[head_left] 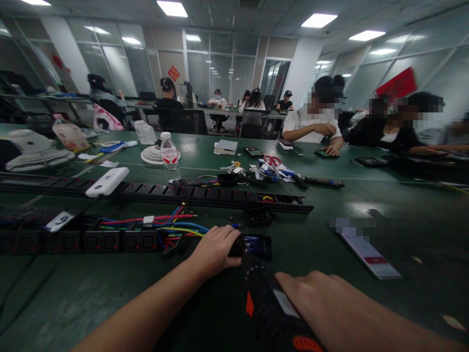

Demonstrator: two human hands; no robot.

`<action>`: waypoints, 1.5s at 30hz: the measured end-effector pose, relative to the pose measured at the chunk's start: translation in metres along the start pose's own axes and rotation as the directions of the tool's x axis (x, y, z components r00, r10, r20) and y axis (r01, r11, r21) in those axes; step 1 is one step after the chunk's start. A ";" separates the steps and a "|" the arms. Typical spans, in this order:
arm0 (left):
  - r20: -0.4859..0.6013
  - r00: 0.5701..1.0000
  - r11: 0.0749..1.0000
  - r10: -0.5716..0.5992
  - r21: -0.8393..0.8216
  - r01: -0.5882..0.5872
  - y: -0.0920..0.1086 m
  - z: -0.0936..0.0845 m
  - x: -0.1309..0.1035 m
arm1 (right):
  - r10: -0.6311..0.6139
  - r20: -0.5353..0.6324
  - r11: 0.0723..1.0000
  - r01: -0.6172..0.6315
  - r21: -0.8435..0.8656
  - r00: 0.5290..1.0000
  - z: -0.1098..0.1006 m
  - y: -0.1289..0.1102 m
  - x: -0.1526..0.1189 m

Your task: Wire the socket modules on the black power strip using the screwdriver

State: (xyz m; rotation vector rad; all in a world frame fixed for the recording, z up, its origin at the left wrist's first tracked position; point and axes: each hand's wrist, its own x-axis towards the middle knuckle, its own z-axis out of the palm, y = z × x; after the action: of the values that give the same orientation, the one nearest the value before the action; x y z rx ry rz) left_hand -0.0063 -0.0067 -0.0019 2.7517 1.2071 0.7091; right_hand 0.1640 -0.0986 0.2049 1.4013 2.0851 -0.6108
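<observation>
My right hand [311, 298] is closed around a black and orange cordless drill [269, 298], its nose pointing away from me. The nose meets a small black part with a blue face [258, 244]; its exact kind I cannot make out. Gripping the near end of that part is my left hand [218, 249], fingers bent over it. Red, blue and yellow-green wires [183, 227] run from beside my left hand to a black power strip [106, 239] on the left. Where the drill's tip sits exactly is hard to see.
A second long power strip [198, 193] lies behind, with a white device [107, 182] on it. Nearby stand a water bottle [170, 159] and a small white fan [154, 154]. A phone [370, 252] lies right. Across the table a person [311, 122] handles a small board.
</observation>
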 end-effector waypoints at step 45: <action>0.002 1.000 1.000 0.000 0.007 0.000 -0.001 0.002 0.000 | -0.006 -0.149 0.998 0.016 0.068 0.989 0.024 0.016 0.007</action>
State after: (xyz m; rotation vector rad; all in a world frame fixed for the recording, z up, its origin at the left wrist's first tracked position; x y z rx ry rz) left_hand -0.0066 -0.0056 -0.0038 2.7573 1.2108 0.7040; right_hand 0.1815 -0.1034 0.1811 1.5168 2.2077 -0.6038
